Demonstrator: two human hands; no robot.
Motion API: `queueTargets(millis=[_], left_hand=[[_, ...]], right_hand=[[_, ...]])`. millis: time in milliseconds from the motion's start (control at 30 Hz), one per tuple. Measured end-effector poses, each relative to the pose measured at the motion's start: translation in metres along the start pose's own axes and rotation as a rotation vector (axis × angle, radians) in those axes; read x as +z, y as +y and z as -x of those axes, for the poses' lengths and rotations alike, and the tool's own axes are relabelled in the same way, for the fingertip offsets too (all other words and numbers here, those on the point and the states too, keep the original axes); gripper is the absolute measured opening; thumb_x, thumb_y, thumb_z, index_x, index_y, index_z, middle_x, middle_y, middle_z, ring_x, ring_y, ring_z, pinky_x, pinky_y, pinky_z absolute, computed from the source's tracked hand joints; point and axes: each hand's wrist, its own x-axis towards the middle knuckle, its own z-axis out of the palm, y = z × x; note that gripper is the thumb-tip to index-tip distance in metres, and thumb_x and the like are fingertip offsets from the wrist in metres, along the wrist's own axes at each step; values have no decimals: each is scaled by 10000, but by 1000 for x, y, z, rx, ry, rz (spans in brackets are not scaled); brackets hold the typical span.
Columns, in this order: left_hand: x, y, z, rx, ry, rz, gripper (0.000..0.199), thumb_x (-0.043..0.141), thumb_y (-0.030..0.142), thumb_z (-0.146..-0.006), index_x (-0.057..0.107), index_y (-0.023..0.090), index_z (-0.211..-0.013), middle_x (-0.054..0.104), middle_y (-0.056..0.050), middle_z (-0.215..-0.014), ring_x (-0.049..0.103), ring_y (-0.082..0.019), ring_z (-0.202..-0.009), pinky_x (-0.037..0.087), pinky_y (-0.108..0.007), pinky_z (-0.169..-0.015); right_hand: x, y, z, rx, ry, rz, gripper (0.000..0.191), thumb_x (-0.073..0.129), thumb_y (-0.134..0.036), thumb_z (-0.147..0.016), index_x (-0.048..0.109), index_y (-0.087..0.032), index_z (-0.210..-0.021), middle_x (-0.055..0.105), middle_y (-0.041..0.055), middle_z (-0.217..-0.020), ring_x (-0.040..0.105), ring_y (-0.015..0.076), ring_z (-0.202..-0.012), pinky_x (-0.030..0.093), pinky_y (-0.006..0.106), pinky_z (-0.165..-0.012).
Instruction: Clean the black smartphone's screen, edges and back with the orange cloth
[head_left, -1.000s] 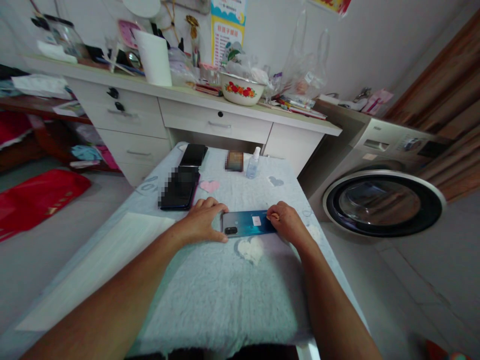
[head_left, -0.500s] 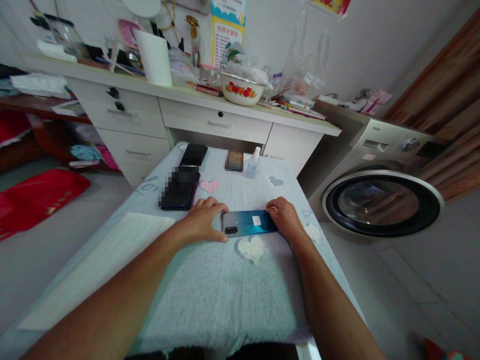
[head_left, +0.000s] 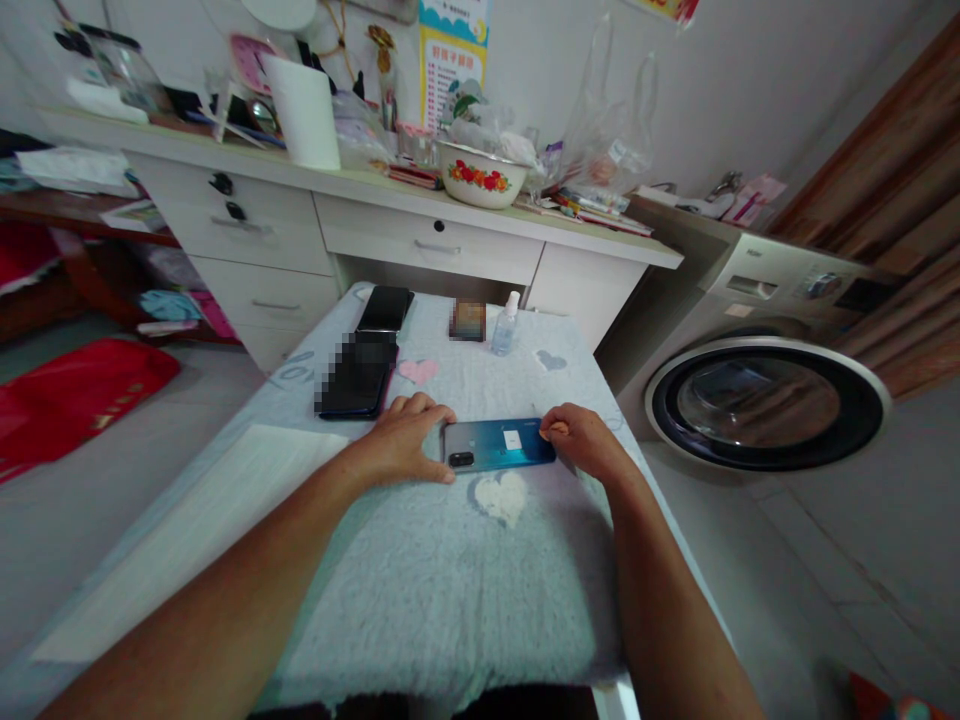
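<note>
A blue-grey smartphone [head_left: 487, 455] lies back up on the cloth-covered table, its camera block to the left and a small white label on its back. My left hand [head_left: 409, 440] grips its left end, with the thumb at the near corner and fingers at the far one. At the right end, my right hand [head_left: 581, 438] is closed in a pinch, knuckles up, on a small orange-brown piece touching the phone's edge. Most of that piece is hidden by the fingers, so its kind does not show.
Left of the phone lie two dark devices, a nearer one [head_left: 360, 380] and a farther one [head_left: 385, 310]. A clear spray bottle [head_left: 505, 328] stands near the far edge beside a small brown square item [head_left: 468, 320]. A white sheet [head_left: 202, 530] lies at left; a washing machine [head_left: 765, 400] stands right.
My right hand has shifted slightly right and turned, uncovering more of the phone's right end and the orange-brown piece. My left hand and the phone stay nearly in place.
</note>
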Motion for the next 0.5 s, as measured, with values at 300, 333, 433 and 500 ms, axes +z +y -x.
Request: queueTargets(millis=[300, 333, 433, 500], left_hand=[[0, -2, 0, 11, -1, 1, 719, 721, 574, -550, 526, 299, -1185, 495, -56, -1188, 431, -305, -1107, 355, -382, -934], [0, -2, 0, 13, 0, 1, 721, 722, 574, -549, 527, 297, -1185, 493, -56, -1188, 429, -304, -1107, 355, -380, -935], [1, -2, -1, 16, 2, -3, 728, 730, 571, -546, 532, 286, -1186, 487, -62, -1186, 427, -303, -1105, 356, -382, -933], [2, -2, -1, 16, 4, -6, 735, 734, 569, -544, 531, 286, -1191, 487, -63, -1181, 427, -302, -1102, 355, -385, -933]], right_hand=[[-12, 2, 12, -11, -150, -120, 112, 558, -167, -714, 667, -181, -735, 645, -4, -724, 560, 131, -678, 394, 229, -634], [-13, 3, 13, -12, -168, -125, 111, 556, -165, -707, 664, -180, -726, 641, -7, -714, 556, 129, -672, 391, 225, -624], [-16, 4, 14, -17, -229, -146, 116, 546, -165, -692, 660, -179, -712, 630, -11, -698, 549, 127, -666, 386, 218, -604], [-16, 6, 15, -26, -265, -166, 120, 541, -170, -689, 659, -179, -711, 624, -14, -693, 544, 125, -661, 384, 214, -597]])
